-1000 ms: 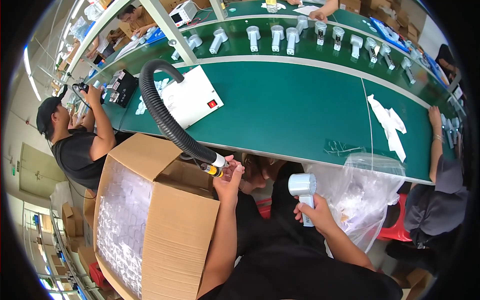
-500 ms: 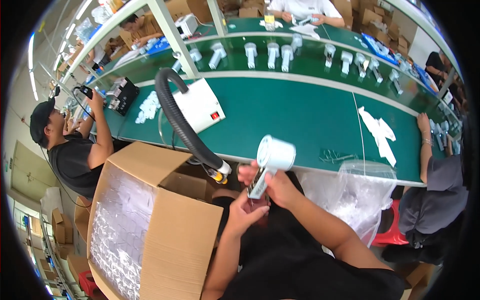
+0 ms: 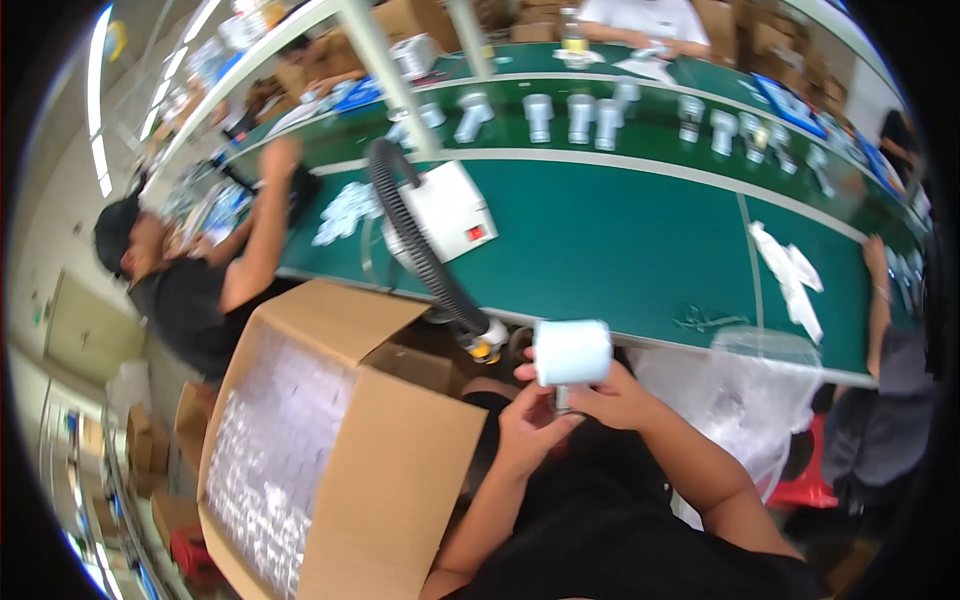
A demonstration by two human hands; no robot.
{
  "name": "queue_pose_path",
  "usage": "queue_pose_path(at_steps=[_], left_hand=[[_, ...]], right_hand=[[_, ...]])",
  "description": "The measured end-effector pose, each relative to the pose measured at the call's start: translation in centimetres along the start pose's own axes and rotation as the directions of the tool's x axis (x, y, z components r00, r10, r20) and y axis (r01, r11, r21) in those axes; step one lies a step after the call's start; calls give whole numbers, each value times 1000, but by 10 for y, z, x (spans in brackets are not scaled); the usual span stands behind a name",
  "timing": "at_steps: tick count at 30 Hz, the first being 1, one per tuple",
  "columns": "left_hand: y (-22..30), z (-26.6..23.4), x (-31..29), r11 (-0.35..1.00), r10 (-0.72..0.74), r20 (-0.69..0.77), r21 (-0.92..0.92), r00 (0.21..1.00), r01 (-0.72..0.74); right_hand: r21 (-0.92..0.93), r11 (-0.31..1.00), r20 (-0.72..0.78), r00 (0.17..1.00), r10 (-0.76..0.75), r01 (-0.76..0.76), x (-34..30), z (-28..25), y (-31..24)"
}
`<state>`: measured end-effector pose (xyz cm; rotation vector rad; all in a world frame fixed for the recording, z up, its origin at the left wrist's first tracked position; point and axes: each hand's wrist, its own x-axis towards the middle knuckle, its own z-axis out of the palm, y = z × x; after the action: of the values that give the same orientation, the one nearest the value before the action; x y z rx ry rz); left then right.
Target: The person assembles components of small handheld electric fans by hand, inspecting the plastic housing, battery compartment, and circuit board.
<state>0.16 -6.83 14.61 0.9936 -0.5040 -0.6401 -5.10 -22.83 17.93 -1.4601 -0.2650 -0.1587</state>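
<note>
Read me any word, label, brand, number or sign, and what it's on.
None can be read.
Held device: no legible lettering on the visible part.
Red switch on the white machine: any marks too small and blurred.
White shirt: any print too blurred.
Carton: no print legible.

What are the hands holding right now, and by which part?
A pale blue handheld device, held by its narrow handle, below the wide head, in the left hand and right hand.
</note>
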Motion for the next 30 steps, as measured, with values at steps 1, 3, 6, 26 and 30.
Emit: queue_pose_path(at_steps=[1, 3, 6, 26, 30], left_hand=[[3, 3, -1, 1000, 3, -11, -19, 1000, -3], [11, 2, -9, 1000, 15, -3, 14, 1000, -15], [16, 6, -20, 996, -49, 40, 76, 998, 46], [-77, -61, -50, 614, -721, 125, -339, 681, 713], [-104, -71, -69, 646, -690, 66, -394, 721, 654]], right_hand=[[-336, 939, 10, 998, -67, 66, -8, -9, 11], [-232, 973, -112, 994, -7, -19, -18, 6, -13], [-88, 982, -149, 977, 152, -166, -58, 17, 23], [-479, 359, 154, 326, 933, -801, -71, -3, 48], [-650, 431, 227, 381, 896, -626, -57, 18, 55]])
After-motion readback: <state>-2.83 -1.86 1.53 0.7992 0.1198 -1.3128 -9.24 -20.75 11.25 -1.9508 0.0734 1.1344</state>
